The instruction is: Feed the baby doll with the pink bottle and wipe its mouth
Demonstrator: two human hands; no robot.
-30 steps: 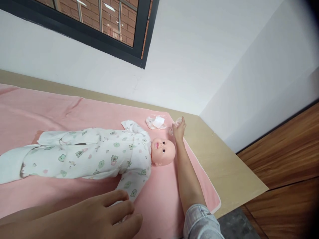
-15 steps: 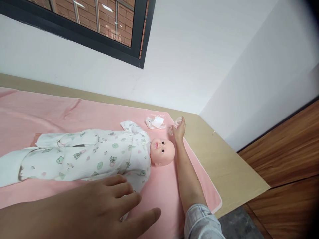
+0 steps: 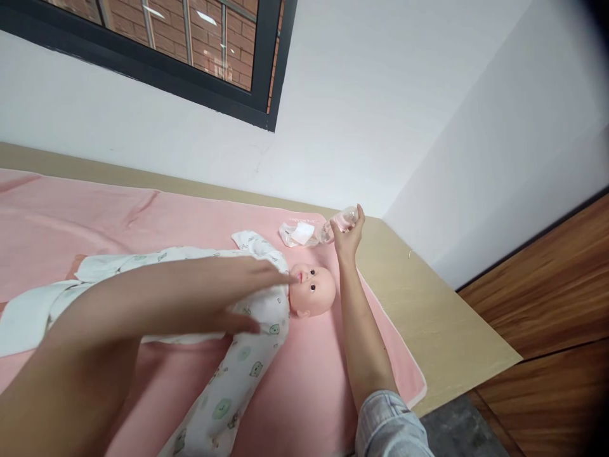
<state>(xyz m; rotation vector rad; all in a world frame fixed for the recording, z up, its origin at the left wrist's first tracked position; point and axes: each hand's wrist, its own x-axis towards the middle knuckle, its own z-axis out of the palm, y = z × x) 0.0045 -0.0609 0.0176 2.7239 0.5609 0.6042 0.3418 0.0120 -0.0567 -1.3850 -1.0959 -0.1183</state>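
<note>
A baby doll [image 3: 311, 291] in white printed clothes [image 3: 247, 352] lies on its back on a pink blanket [image 3: 304, 381], its head to the right. My left hand [image 3: 247, 289], slightly blurred, is over the doll's chest with its fingers stretched out and nothing in it. Past the doll's head, my right hand [image 3: 348, 236] has its fingers wrapped round a clear bottle [image 3: 346, 218]. The bottle is tilted, one end pointing towards a small clear plastic bag with a white paper [image 3: 302, 233] on the blanket.
The blanket covers a pale wooden tabletop [image 3: 409, 304] set against a white wall [image 3: 342, 139]. A dark-framed window [image 3: 261, 76] is above. Brown wooden panels [image 3: 547, 304] stand at the right.
My left hand has moved up and forward, from beside the doll to over its chest, uncovering the doll's near sleeve. My right hand has shifted slightly up and away with the bottle.
</note>
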